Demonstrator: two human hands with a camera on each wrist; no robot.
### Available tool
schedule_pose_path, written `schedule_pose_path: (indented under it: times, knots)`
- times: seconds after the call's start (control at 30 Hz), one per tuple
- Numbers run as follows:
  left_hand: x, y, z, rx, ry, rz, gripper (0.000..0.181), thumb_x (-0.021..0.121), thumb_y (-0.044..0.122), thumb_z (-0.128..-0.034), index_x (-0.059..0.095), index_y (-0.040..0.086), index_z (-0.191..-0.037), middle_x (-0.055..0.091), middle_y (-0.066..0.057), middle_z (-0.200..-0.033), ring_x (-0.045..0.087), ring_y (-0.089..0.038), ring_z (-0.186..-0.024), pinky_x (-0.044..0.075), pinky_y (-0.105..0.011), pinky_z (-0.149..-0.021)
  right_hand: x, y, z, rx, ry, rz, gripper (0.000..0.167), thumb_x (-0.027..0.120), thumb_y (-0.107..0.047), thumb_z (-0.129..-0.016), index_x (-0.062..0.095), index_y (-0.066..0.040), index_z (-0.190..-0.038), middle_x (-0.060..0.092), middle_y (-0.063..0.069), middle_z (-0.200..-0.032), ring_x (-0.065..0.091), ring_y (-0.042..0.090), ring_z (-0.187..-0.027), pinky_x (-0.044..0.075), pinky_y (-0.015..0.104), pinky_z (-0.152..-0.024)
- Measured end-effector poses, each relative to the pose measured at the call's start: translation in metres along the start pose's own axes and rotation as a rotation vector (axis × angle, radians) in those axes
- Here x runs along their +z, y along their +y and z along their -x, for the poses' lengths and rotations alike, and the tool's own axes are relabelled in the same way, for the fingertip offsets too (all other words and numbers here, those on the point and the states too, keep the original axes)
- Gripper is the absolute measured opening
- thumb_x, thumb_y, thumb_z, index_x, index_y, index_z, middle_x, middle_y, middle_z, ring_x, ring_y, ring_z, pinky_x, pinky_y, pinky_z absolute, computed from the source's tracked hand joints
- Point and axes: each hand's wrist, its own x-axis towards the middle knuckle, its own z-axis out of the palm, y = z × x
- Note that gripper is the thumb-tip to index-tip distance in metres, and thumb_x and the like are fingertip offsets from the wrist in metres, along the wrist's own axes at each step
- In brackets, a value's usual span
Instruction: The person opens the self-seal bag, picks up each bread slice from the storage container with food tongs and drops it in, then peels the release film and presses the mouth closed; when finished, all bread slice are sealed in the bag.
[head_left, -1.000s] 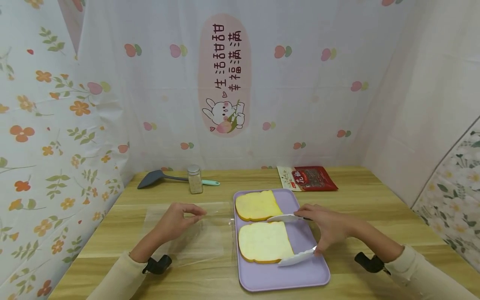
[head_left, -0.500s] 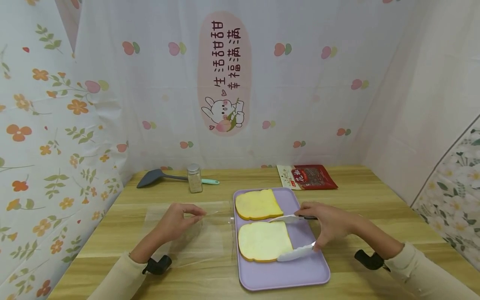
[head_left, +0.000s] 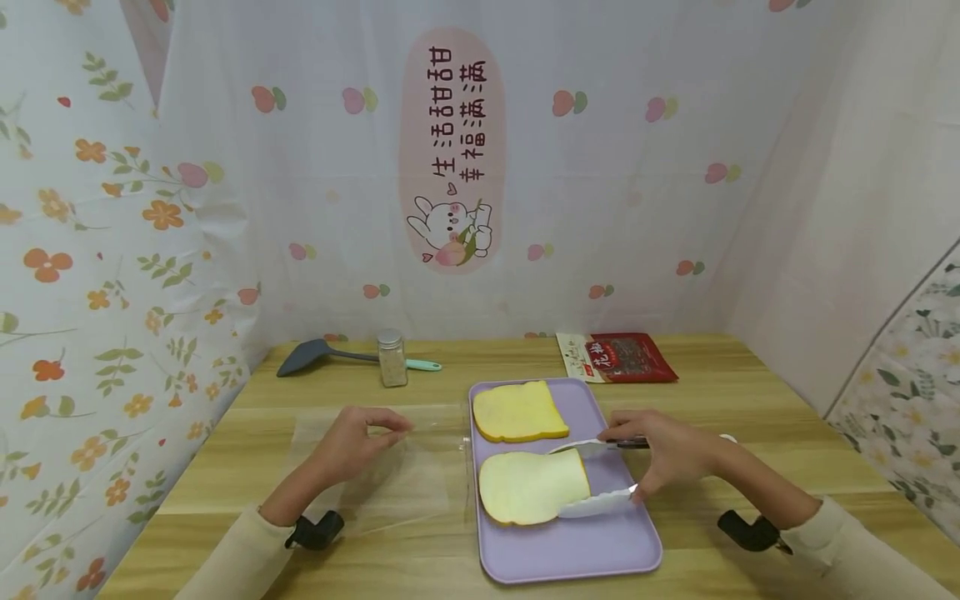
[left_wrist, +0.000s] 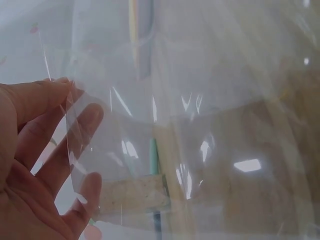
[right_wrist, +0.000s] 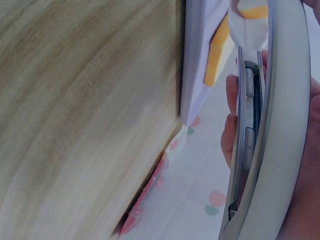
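Note:
My left hand (head_left: 356, 442) pinches the edge of a clear plastic bag (left_wrist: 225, 125) between thumb and fingertips; the bag lies left of the tray in the head view. With my right hand (head_left: 663, 450) I hold tongs (right_wrist: 287, 110) with white scalloped ends. Those ends straddle the nearer bread slice (head_left: 525, 487), one along its far side and one along its near side. The slice looks slightly bent at its right end. Behind it lies a second, yellower bread slice (head_left: 517, 412). Both slices are on a lilac tray (head_left: 570, 558).
At the back left, a glass shaker jar (head_left: 392, 358) stands in front of a spatula (head_left: 303, 357) with a mint handle end. A red spice packet (head_left: 626, 358) lies behind the tray. Patterned cloth hangs along the back and sides of the wooden table (head_left: 247, 467).
The tongs' ends have drawn closer together around the nearer slice, which now looks squeezed and bent. My left hand keeps its place at the bag.

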Motion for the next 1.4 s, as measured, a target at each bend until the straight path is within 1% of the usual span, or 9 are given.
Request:
schedule_pose_path:
  times: [0.17, 0.27, 0.37, 0.5, 0.63, 0.83, 1.03, 1.17, 1.4]
  knots:
    - [-0.001, 0.000, -0.002, 0.023, 0.019, -0.010, 0.012, 0.073, 0.002, -0.0884, 0.078, 0.005, -0.099, 0.076, -0.002, -0.099, 0.070, -0.025, -0.098, 0.056, -0.048, -0.078, -0.007, -0.001, 0.004, 0.008, 0.029, -0.022, 0.077, 0.092, -0.038, -0.063, 0.066, -0.009, -0.130, 0.061, -0.006, -0.111, 0.058, 0.015, -0.100, 0.049, 0.033, -0.089]
    - [-0.002, 0.000, -0.003, 0.021, 0.033, -0.016, 0.013, 0.073, 0.002, -0.0880, 0.078, 0.006, -0.098, 0.076, -0.001, -0.099, 0.070, -0.025, -0.099, 0.057, -0.046, -0.077, -0.010, -0.003, 0.001, -0.001, 0.054, -0.011, 0.076, 0.091, -0.039, -0.063, 0.066, -0.011, -0.130, 0.061, -0.006, -0.109, 0.059, 0.017, -0.098, 0.049, 0.032, -0.088]
    - [-0.003, 0.001, -0.003, 0.014, 0.042, -0.013, 0.013, 0.073, 0.002, -0.0876, 0.078, 0.006, -0.098, 0.076, -0.002, -0.099, 0.070, -0.024, -0.098, 0.057, -0.044, -0.076, -0.010, -0.005, -0.005, -0.012, 0.070, -0.006, 0.075, 0.091, -0.040, -0.064, 0.066, -0.011, -0.129, 0.062, -0.004, -0.109, 0.060, 0.019, -0.098, 0.050, 0.033, -0.087]
    - [-0.003, 0.001, -0.001, 0.006, 0.044, -0.016, 0.013, 0.074, 0.003, -0.0876, 0.079, 0.007, -0.099, 0.076, 0.000, -0.099, 0.070, -0.020, -0.097, 0.056, -0.045, -0.078, -0.005, -0.007, -0.017, -0.022, 0.085, 0.001, 0.075, 0.090, -0.042, -0.066, 0.067, -0.008, -0.128, 0.062, -0.005, -0.114, 0.059, 0.014, -0.101, 0.051, 0.035, -0.087]
    - [-0.003, 0.000, 0.000, 0.009, 0.045, -0.030, 0.013, 0.074, 0.006, -0.0880, 0.079, 0.009, -0.099, 0.076, 0.003, -0.100, 0.070, -0.017, -0.097, 0.056, -0.046, -0.081, -0.001, -0.010, -0.031, -0.045, 0.092, -0.018, 0.073, 0.089, -0.042, -0.067, 0.067, -0.008, -0.127, 0.062, -0.003, -0.112, 0.057, 0.015, -0.097, 0.050, 0.031, -0.082]
    - [-0.003, -0.001, 0.001, -0.010, 0.037, -0.025, 0.014, 0.074, 0.005, -0.0882, 0.079, 0.009, -0.100, 0.075, 0.003, -0.100, 0.070, -0.018, -0.097, 0.055, -0.047, -0.083, 0.001, -0.018, -0.050, -0.048, 0.088, 0.012, 0.073, 0.089, -0.043, -0.066, 0.068, -0.007, -0.126, 0.062, -0.001, -0.106, 0.055, 0.019, -0.089, 0.046, 0.028, -0.074]
    - [-0.003, -0.001, 0.003, 0.003, 0.059, -0.014, 0.014, 0.074, 0.006, -0.0884, 0.079, 0.009, -0.101, 0.075, 0.004, -0.098, 0.071, -0.016, -0.095, 0.055, -0.048, -0.082, 0.003, -0.026, -0.065, -0.031, 0.064, 0.056, 0.073, 0.088, -0.047, -0.066, 0.068, -0.008, -0.126, 0.061, -0.003, -0.105, 0.051, 0.012, -0.091, 0.044, 0.027, -0.075]
    - [-0.006, -0.002, 0.004, 0.003, 0.071, 0.002, 0.015, 0.074, 0.005, -0.0880, 0.079, 0.012, -0.101, 0.075, 0.005, -0.098, 0.070, -0.012, -0.095, 0.056, -0.046, -0.083, 0.003, -0.025, -0.070, -0.008, 0.055, 0.043, 0.074, 0.089, -0.044, -0.065, 0.068, -0.008, -0.126, 0.060, -0.003, -0.105, 0.050, 0.013, -0.091, 0.044, 0.026, -0.074]
    - [-0.010, -0.002, 0.004, -0.004, 0.081, 0.031, 0.015, 0.073, 0.006, -0.0894, 0.079, 0.012, -0.101, 0.075, 0.007, -0.100, 0.069, -0.012, -0.097, 0.055, -0.046, -0.084, 0.002, -0.020, -0.073, 0.010, 0.063, 0.017, 0.076, 0.092, -0.038, -0.064, 0.068, -0.002, -0.126, 0.059, 0.002, -0.102, 0.052, 0.021, -0.088, 0.043, 0.027, -0.071]
